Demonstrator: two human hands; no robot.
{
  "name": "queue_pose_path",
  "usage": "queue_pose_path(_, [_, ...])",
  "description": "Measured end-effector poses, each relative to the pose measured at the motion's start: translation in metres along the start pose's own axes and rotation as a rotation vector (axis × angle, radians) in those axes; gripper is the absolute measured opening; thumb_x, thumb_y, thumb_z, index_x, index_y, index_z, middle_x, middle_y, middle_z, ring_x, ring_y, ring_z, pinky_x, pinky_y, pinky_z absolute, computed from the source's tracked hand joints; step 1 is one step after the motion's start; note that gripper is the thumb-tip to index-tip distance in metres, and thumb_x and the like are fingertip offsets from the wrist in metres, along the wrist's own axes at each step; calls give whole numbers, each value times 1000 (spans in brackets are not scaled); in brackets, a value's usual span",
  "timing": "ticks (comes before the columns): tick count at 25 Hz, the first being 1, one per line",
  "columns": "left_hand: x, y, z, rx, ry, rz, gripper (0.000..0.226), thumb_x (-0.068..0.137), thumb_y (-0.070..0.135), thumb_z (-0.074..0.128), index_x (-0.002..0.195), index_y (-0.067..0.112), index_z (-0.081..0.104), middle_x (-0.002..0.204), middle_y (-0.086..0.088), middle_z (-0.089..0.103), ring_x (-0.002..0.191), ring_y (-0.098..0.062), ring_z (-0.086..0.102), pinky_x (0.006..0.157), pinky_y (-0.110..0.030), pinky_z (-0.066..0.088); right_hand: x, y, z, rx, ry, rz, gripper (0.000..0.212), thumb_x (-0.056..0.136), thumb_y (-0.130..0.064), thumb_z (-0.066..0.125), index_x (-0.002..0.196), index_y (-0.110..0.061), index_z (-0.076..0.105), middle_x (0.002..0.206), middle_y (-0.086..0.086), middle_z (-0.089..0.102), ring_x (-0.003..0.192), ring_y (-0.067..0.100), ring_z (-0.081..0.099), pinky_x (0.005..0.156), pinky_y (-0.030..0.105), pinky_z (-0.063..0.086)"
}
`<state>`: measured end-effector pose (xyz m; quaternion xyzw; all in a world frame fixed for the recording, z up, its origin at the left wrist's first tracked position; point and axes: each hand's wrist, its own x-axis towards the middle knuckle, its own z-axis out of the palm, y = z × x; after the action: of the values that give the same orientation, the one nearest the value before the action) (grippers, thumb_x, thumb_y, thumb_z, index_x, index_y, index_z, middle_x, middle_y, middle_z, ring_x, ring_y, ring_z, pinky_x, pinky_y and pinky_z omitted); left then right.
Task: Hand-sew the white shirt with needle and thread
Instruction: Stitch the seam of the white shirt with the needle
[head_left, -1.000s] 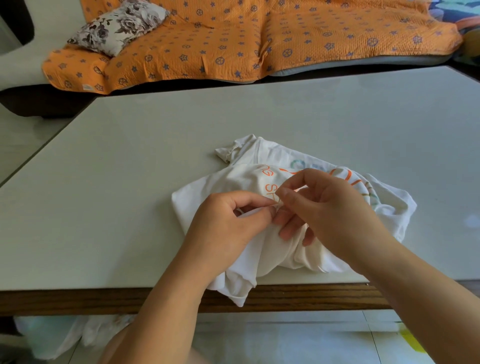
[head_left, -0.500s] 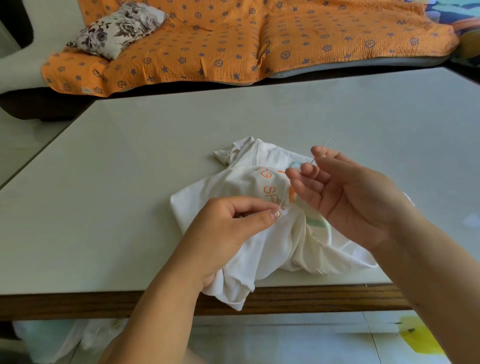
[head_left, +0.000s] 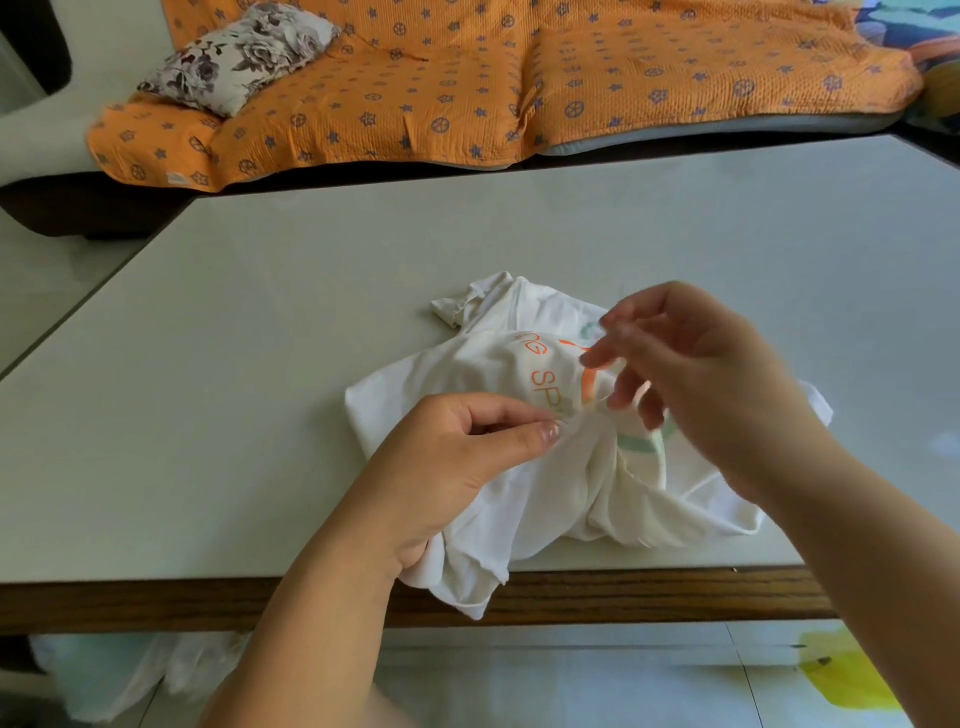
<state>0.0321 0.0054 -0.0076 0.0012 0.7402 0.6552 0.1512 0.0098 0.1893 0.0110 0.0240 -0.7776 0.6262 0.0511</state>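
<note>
Now, near the front edge of the pale surface (head_left: 260, 364), the left hand (head_left: 457, 457) pinches a fold of the crumpled white shirt (head_left: 519, 364) between thumb and forefinger, while the right hand (head_left: 691, 384) hovers above the orange print, too blurred to tell whether its fingers grip anything.

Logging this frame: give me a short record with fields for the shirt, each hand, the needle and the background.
shirt: white shirt with orange lettering, crumpled on the table, one corner hanging over the near edge
left hand: pinches a fold of the shirt between thumb and forefinger
right hand: raised over the shirt, motion-blurred; grip unclear
needle: not discernible in this frame
background: orange patterned cover with a floral cushion on it
</note>
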Motion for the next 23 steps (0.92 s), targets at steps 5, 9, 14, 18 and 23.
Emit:
queue_pose_path(5, [-1,0,-6,16,-1,23,26,65,35,75,86,22,80,92,0,77,96,-11,71,87,-22,53,-19,-8,5,-363,-272,7,17,93,-14,56,85,-27,64,54,-4,67,39,12,55,48,23,48])
queue_pose_path(9, [-2,-1,-10,79,28,31,10,77,28,76,86,25,79,93,-4,77,96,-21,72,95,-40,55,-21,-9,2,-346,-284,17,25,90,-11,57,91,-33,70,55,-4,69,43,11,60,60,20,53])
queue_pose_path(14, [-1,-2,-10,140,106,91,7,85,24,75,84,30,79,92,-7,75,98,-32,68,95,-49,54,-21,-11,3,-358,-284,72,20,89,-15,59,82,-30,71,56,-4,70,44,12,64,57,16,51])
queue_pose_path(18, [0,-1,-10,154,123,106,7,83,25,75,82,31,79,88,-6,75,95,-33,68,91,-47,55,-22,-13,2,-378,-322,88,19,89,-16,60,81,-28,71,56,-4,71,47,12,66,57,17,53])
queue_pose_path(23, [-1,-2,-10,149,129,102,5,81,26,75,81,30,78,86,-5,75,93,-29,69,89,-43,56,-23,-14,1,-358,-342,109,18,87,-14,60,78,-26,71,57,-3,71,48,11,66,56,16,53])
